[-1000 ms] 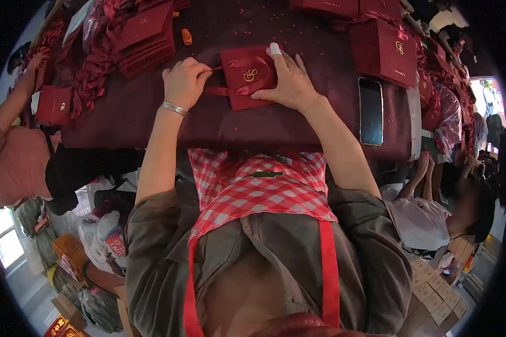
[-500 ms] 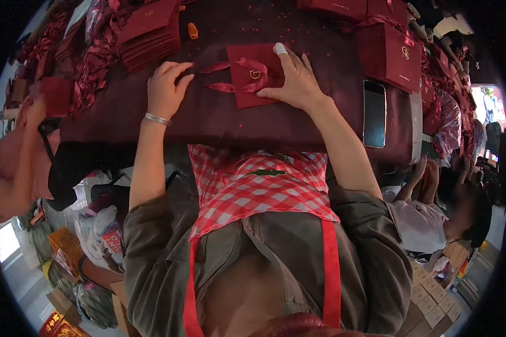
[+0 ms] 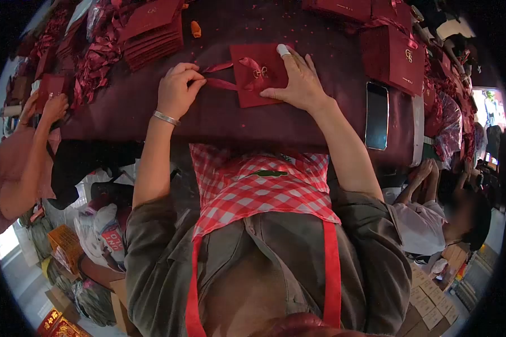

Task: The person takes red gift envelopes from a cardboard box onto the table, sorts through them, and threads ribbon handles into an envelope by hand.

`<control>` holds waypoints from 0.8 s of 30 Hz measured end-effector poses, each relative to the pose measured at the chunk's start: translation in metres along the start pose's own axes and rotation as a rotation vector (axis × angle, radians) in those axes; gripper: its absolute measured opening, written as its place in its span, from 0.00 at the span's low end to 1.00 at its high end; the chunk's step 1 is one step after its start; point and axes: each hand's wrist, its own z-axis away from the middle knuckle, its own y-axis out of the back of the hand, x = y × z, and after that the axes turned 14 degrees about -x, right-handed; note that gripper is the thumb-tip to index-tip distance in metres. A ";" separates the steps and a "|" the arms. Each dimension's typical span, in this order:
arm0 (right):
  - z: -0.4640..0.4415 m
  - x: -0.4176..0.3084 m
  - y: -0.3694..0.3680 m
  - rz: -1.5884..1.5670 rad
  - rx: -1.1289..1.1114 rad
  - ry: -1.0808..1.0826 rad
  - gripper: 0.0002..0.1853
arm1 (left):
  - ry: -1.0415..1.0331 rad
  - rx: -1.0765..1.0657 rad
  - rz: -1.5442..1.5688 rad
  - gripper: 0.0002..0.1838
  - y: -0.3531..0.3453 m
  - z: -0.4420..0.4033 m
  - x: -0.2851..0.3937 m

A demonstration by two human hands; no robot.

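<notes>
A red paper bag (image 3: 250,92) with a gold logo lies flat on the dark red cloth. Its ribbon handles (image 3: 222,84) stretch out to the left, and one ribbon loop rests over the logo. My right hand (image 3: 301,81), with a white cover on one fingertip, lies spread on the bag's right edge, thumb on its lower part. Just left of the ribbon ends is my left hand (image 3: 179,90), its thumb and fingers pinched together at the ribbon tips; it wears a silver bracelet.
Stacked red bags stand at upper left (image 3: 152,33) and upper right (image 3: 391,59). A phone (image 3: 376,115) lies right of my right hand. An orange object (image 3: 195,29) sits near the left stack. A person at far left (image 3: 19,174) handles a red bag; another sits at right (image 3: 419,222).
My left hand let go of the ribbon, moved away left, then came back to the ribbon tips. The ribbons now extend left. The person at left has drawn a red bag closer.
</notes>
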 end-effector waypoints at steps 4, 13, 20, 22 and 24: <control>0.000 0.001 -0.001 -0.011 0.022 0.015 0.60 | 0.021 -0.038 0.058 0.06 0.002 -0.004 0.004; 0.001 0.001 -0.001 0.003 0.010 0.015 0.60 | 0.100 -0.146 0.049 0.08 0.006 -0.014 0.007; 0.001 0.002 -0.002 0.013 0.005 0.011 0.60 | 0.116 -0.033 -0.033 0.05 0.008 -0.008 0.007; 0.000 0.003 -0.003 0.022 0.016 0.019 0.60 | 0.134 -0.019 -0.036 0.04 0.019 -0.004 -0.005; -0.001 0.003 -0.003 0.029 0.013 0.014 0.59 | 0.129 -0.007 -0.032 0.04 0.018 -0.002 -0.006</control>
